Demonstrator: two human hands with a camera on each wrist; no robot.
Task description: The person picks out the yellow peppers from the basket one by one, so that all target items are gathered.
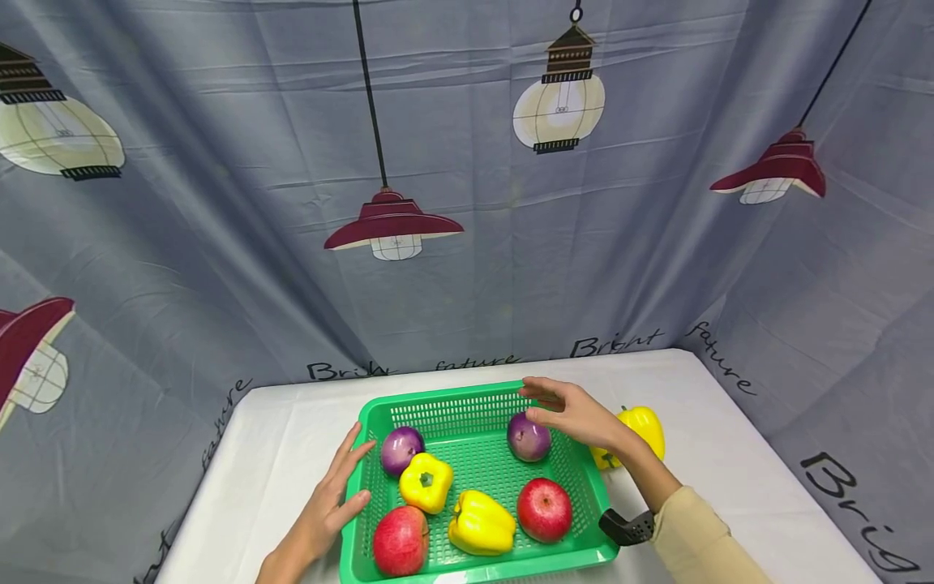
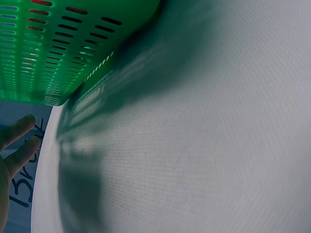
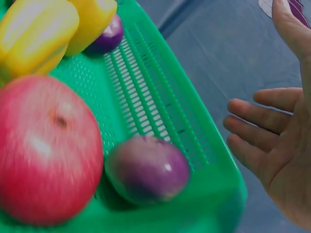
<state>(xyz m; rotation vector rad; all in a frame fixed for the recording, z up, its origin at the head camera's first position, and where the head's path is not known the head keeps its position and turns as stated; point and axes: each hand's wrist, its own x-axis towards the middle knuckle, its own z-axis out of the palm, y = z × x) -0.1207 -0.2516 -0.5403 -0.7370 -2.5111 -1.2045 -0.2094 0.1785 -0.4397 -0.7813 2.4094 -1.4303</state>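
A green plastic basket (image 1: 485,574) with slotted walls stands on the white table. In it lie two purple onions (image 1: 402,451), two yellow bell peppers (image 1: 481,523) and two red apples (image 1: 545,510). My left hand (image 1: 324,507) is beside the basket's left wall with fingers spread, thumb and fingertips close to the rim, holding nothing. Over the back right corner is my right hand (image 1: 572,412), its fingers stretched out, above the right-hand onion (image 1: 529,436). Seen from the right wrist, the palm (image 3: 286,150) is bare, outside the rim.
More yellow bell pepper (image 1: 644,431) shows on the table to the right of the basket, partly hidden by my right forearm. A grey curtain (image 1: 467,308) printed with lamps hangs behind the white table (image 1: 737,487) and around its sides.
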